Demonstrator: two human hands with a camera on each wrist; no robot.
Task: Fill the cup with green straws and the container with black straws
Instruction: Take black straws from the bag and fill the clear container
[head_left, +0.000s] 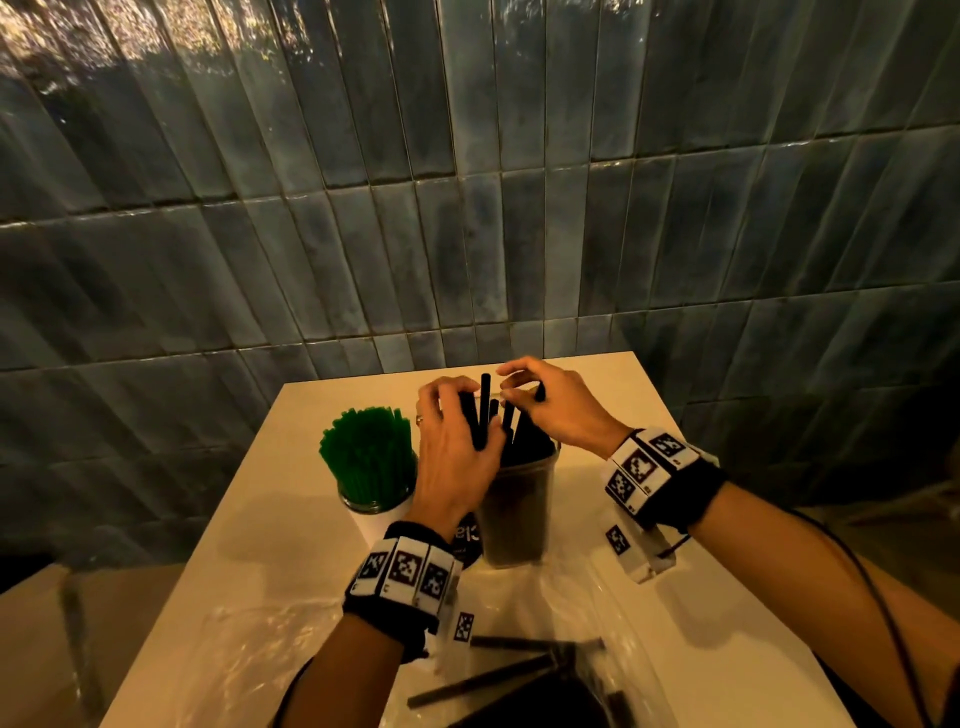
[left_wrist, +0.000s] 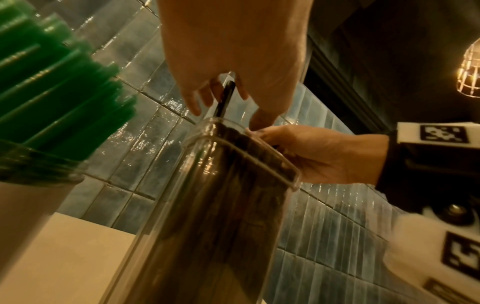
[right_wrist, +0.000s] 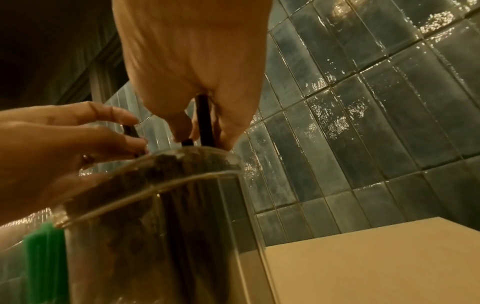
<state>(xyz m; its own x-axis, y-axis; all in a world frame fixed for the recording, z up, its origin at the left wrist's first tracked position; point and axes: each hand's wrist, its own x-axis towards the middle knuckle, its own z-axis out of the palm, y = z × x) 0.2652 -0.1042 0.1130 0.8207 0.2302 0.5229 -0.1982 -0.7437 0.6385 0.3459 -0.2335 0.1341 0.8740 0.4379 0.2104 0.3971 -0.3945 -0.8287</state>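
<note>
Now look down from your head first. Your left hand (head_left: 457, 452) and your right hand (head_left: 558, 410) are both over the clear container (head_left: 514, 509), which stands in the middle of the table (head_left: 270, 519). Your left fingers are curled around a few black straws (head_left: 485, 410) that stick up out of it. Your right fingers are bent over the straw tops, but you cannot tell from here if they pinch one. The cup (head_left: 376, 512) stands just to the left, packed with green straws (head_left: 366, 452). More black straws lie loose (head_left: 483, 680) on a plastic bag (head_left: 249, 654) near you.

Next, your left wrist view. The container (left_wrist: 207, 216) looks dark and nearly full. One black straw (left_wrist: 224, 98) stands up between the fingers (left_wrist: 191, 98) of your left hand. Your right hand (left_wrist: 319, 154) is by the rim.

Last, your right wrist view. Your right fingers (right_wrist: 233, 127) are closed on a black straw (right_wrist: 203, 121) just above the container's rim (right_wrist: 182, 183). Your left hand (right_wrist: 59, 148) has its fingertips on other straws.

These straws are likely light, smooth and a bit bendy. Hold them near the top and push straight down, gently, so they don't bend. The container is tall and could tip, so keep one hand by it.
</note>
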